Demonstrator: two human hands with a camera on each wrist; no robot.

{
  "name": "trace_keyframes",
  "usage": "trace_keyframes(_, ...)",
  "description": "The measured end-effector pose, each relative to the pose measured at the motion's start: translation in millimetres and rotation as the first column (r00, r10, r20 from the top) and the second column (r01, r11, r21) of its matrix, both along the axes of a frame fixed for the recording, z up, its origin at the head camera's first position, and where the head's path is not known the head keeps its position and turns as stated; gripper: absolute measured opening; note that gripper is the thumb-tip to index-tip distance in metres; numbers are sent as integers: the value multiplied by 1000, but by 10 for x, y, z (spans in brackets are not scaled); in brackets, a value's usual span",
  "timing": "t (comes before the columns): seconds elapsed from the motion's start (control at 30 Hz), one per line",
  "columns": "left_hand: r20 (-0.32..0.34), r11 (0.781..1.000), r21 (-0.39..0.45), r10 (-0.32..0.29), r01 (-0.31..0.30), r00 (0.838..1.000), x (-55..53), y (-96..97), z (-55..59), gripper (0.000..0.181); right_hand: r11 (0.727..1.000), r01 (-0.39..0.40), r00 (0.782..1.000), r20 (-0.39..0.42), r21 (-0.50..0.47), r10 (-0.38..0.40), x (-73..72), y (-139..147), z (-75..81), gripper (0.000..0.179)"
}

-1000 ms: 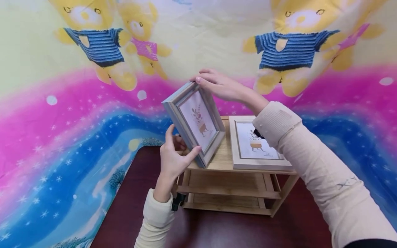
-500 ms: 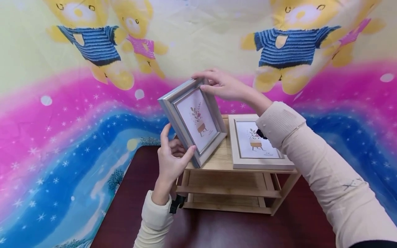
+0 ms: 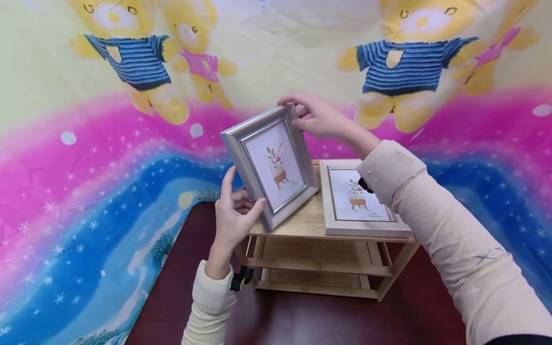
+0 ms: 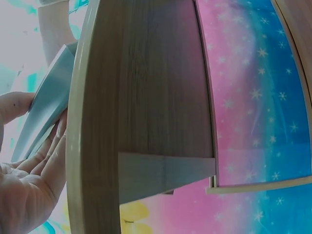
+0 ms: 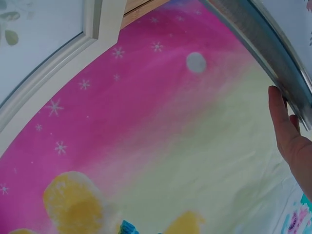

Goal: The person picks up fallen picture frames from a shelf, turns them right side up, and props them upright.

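Note:
A silver-grey picture frame (image 3: 278,167) with a potted-plant print stands tilted back over the left end of the wooden shelf top. My left hand (image 3: 233,218) grips its lower left side, thumb toward the front and fingers behind. At the upper right corner, my right hand (image 3: 321,115) holds the frame between thumb and fingers. The left wrist view has the silver frame's edge (image 4: 46,105) between thumb and fingers. Beside it a cream picture frame (image 3: 353,196) with a similar print lies flat, partly covered by the right sleeve.
The small wooden shelf (image 3: 319,261) has slatted lower tiers and stands on a dark red table (image 3: 185,268). A backdrop cloth (image 3: 276,57) with printed teddy bears hangs close behind. In the left wrist view, the shelf's wooden board (image 4: 146,83) fills the middle.
The silver frame has turned to face more toward the head camera. My left hand has shifted slightly left with it, and the right hand slightly right. The cream frame stays in place.

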State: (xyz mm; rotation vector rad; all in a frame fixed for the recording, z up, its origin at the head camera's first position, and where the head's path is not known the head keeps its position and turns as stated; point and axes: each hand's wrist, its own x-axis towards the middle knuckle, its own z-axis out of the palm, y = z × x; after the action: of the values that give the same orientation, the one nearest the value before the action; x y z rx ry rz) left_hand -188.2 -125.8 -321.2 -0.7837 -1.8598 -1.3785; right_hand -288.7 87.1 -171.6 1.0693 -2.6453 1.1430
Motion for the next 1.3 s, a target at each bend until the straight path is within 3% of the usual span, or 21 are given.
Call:
trace_keyframes(0.13,22,999,-42,24,-23,999,-17,-60,21,79,1000,11,999,32,-8,-11,-20,40,-37,49)
trace_keyframes(0.27,84,995,-89,47,-39,995,-24,-113,64,80,999,23,998,66,-26,-21,-27,92,-64,50)
trace_keyframes(0.43,190,995,-96,4,14,982,-29,-170,129,81,999,29,996,82,-32,-27,-12,133,-68,51)
trace_keyframes(0.73,292,987,-113,-76,113,953,-105,-266,166,79,999,22,996,89,-43,-18,67,198,-46,47)
trace_keyframes(1.3,361,972,-164,-99,168,927,-177,-415,251,78,997,52,995,83,-59,-47,231,261,-25,47)
